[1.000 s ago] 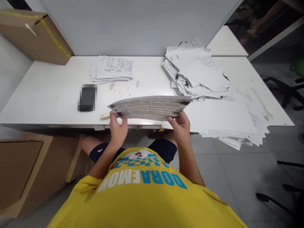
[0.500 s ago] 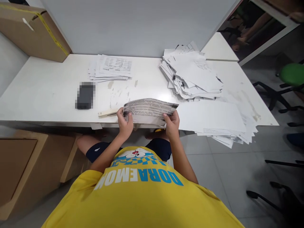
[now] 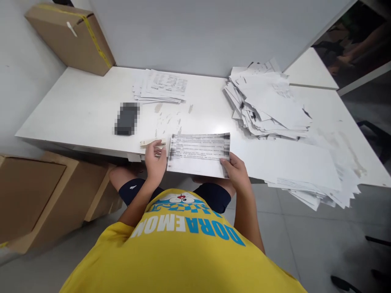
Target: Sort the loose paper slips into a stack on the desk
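A printed sheet of paper [image 3: 198, 152] with dark smudges on its side edges hangs at the table's front edge, its text facing up. My right hand [image 3: 234, 167] pinches its lower right side, thumb on top. My left hand [image 3: 156, 156] is off the paper, just left of it. Its fingers are half curled and apart from the thumb, over a slim cream-coloured tool [image 3: 145, 143] lying by the table edge. The fingers partly cover that tool, and its kind is unclear.
On the white table [image 3: 76, 110] lie a blurred dark phone-like object [image 3: 127, 119], a small paper stack [image 3: 166, 86], a large messy paper pile [image 3: 269, 101] and more sheets [image 3: 308, 171] overhanging the front edge at right. Cardboard boxes stand back left [image 3: 73, 40] and below left [image 3: 30, 195].
My left hand has let go of the paper and moved to the cream-coloured tool. The sheet, now in my right hand alone, lies flatter. The view has shifted left.
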Demonstrator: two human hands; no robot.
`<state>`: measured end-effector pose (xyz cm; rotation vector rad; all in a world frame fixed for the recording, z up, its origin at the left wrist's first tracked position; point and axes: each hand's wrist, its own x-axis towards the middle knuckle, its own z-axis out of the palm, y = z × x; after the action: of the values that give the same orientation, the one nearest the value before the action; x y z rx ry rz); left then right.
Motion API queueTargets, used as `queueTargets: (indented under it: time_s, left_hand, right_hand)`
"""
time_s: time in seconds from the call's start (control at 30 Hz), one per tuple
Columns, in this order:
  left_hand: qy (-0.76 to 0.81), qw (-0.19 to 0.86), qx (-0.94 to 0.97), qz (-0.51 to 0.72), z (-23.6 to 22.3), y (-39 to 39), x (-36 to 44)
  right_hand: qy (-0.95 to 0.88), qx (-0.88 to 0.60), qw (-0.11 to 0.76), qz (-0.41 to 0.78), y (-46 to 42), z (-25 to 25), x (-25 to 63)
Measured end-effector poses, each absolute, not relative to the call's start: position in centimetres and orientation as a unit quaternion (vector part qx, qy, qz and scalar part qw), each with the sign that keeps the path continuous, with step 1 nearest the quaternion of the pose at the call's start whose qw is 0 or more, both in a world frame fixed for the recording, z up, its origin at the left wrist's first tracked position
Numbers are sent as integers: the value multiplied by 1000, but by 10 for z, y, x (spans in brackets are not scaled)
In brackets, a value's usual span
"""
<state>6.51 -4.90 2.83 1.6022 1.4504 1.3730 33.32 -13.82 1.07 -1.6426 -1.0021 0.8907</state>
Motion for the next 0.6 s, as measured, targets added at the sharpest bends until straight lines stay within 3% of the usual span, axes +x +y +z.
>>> queueTargets:
  time_s: [0.1, 0.17, 0.37, 0.6]
  left_hand:
    - [526, 121, 680, 497, 25, -35, 37]
    - [479, 64, 752, 448, 21, -25, 24]
    - [443, -9, 829, 341, -3, -19, 16]
    - [458, -52, 813, 356, -44, -13, 15]
  right_hand:
    - [-394, -673, 474, 408, -135, 6, 328]
    - [-397, -671, 462, 424, -131, 4, 324]
    - [-376, -663, 464, 451, -127, 8, 325]
    - [-336, -658, 480, 472, -127, 17, 328]
